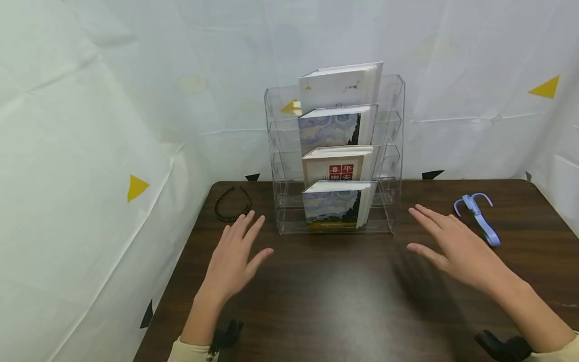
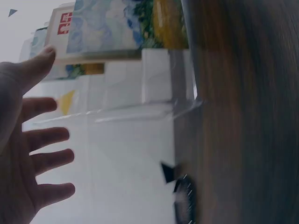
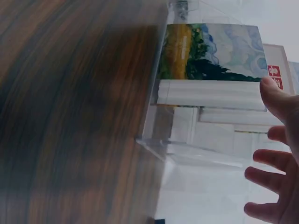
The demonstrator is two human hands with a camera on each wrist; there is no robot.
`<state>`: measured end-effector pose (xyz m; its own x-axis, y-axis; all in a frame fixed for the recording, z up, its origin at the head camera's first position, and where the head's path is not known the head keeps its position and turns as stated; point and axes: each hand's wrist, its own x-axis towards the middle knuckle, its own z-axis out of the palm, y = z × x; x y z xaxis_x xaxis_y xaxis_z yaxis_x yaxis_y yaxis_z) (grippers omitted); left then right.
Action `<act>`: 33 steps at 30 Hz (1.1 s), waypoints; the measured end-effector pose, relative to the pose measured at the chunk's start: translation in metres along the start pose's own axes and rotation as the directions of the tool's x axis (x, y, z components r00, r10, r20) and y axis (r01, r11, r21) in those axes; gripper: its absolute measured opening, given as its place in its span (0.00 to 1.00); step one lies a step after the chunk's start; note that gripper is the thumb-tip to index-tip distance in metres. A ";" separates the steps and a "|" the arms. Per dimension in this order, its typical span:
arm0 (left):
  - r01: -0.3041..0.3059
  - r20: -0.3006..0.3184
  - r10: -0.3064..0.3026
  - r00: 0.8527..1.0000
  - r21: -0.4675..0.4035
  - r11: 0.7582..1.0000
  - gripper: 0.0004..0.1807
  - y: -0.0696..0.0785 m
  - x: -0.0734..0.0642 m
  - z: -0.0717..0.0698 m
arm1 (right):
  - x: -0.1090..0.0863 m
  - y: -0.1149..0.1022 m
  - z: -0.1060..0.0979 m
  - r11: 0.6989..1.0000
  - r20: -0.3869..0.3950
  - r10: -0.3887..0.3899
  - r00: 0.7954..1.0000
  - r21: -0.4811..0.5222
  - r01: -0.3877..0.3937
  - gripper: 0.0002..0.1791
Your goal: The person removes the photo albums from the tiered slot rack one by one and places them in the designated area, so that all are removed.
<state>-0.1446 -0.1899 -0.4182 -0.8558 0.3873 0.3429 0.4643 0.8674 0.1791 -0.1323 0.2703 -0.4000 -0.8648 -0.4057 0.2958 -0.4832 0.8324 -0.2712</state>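
Both hands hover over the dark table, fingers spread and holding nothing. My left hand (image 1: 232,254) is in front of the left end of a clear acrylic rack (image 1: 289,229), close to a black headband (image 1: 221,217). To the rack's right, my right hand (image 1: 457,246) reaches inward, near a folded blue hanger (image 1: 484,223). Books fill the middle of the tiers: a white one (image 1: 332,88) on top, a painted-cover book (image 1: 327,131) below it, a cream book with red characters (image 1: 314,168), and a landscape-cover book (image 1: 330,208) at the bottom.
The dark wooden table (image 1: 334,291) ends at a white sheet wall (image 1: 466,146) behind the rack. Another white sheet (image 1: 81,211) rises along the left side. Yellow and black triangle markers dot the sheets.
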 end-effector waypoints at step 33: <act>0.255 -0.206 -0.492 0.846 -0.655 0.711 0.20 -0.023 0.154 0.067 | 0.114 -0.016 0.071 0.772 -0.095 0.410 0.907 0.566 -0.290 0.29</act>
<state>-0.3021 -0.1293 -0.4315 -0.9053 -0.1641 0.3918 0.2618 0.5108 0.8189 -0.2326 0.1834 -0.4272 -0.9697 0.0090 0.2440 -0.1996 0.5463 -0.8135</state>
